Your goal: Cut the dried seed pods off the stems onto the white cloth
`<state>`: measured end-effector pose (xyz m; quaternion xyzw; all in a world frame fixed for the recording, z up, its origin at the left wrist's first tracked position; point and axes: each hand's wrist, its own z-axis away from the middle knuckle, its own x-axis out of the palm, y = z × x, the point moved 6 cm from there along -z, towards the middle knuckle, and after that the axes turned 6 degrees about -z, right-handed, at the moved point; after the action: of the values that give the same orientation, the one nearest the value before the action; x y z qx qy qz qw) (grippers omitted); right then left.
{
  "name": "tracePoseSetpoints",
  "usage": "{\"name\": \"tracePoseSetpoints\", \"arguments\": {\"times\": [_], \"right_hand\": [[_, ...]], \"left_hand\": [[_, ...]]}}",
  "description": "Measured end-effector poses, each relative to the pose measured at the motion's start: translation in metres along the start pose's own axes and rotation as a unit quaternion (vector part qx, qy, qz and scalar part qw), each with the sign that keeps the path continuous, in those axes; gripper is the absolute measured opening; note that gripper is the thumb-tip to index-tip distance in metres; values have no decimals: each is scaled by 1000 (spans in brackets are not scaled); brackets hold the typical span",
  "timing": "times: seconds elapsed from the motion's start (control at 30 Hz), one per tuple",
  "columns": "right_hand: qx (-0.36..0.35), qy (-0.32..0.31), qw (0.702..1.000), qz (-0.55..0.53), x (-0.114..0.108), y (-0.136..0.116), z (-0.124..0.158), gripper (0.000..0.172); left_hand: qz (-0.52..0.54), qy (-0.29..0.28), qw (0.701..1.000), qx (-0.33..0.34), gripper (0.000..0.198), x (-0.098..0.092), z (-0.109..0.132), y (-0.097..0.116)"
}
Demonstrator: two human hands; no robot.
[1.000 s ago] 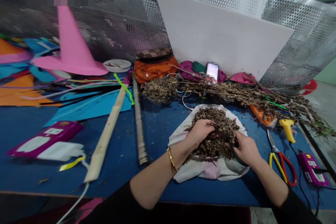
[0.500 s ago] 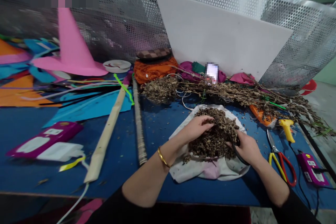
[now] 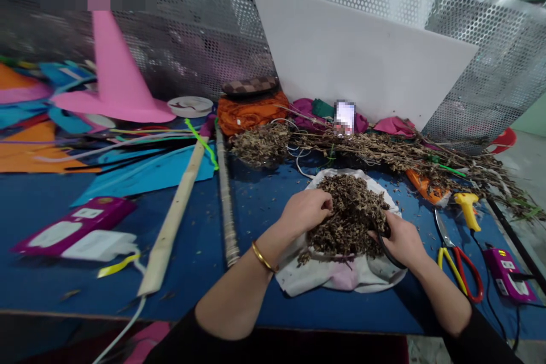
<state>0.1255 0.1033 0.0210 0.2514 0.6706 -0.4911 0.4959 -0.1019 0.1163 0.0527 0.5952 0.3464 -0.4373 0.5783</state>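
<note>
A heap of dried brown leaves (image 3: 352, 213) lies on a white cloth (image 3: 341, 278) spread on the blue table (image 3: 106, 239). My left hand (image 3: 305, 210) rests at the heap's left side, fingers curled into a pinch on some of the dried bits. My right hand (image 3: 398, 239) is closed at the heap's right edge around a black curved object (image 3: 390, 256), with its fingers pushed into the leaves. A gold bangle (image 3: 262, 256) sits on my left wrist.
Dried stems (image 3: 384, 151) lie across the back of the table. Red and yellow scissors (image 3: 454, 259), a yellow glue gun (image 3: 467, 207) and a purple device (image 3: 509, 281) sit to the right. A wooden stick (image 3: 173, 222), a wrapped rod (image 3: 225, 199), a pink hat (image 3: 113, 77) and coloured sheets lie left.
My left hand has drawn back from the middle of the heap to its left edge and curled tighter. My right hand has stayed put at the right edge.
</note>
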Motion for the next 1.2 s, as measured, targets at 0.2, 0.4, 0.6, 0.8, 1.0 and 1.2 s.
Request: {"name": "tracePoseSetpoints", "arguments": {"times": [0.2,0.4,0.6,0.8,1.0,1.2], "right_hand": [[-5,4,1000,-28,-2,-4,1,47],[-9,0,999,-35,-5,-8,2,48],[-14,-12,999,-33,-5,-11,2,46],[-24,-8,999,-35,-6,-13,2,46],[-25,-1,999,-23,-7,-12,2,37],[-11,-25,998,-51,-3,-7,2,31]], "left_hand": [[340,13,940,-35,12,7,-5,4],[560,-42,821,-99,24,35,-6,14],[574,10,809,-127,12,39,-7,15],[576,-12,807,-131,14,39,-5,20],[582,-28,805,-111,20,43,-6,23],[569,-17,815,-109,31,41,-5,20]]}}
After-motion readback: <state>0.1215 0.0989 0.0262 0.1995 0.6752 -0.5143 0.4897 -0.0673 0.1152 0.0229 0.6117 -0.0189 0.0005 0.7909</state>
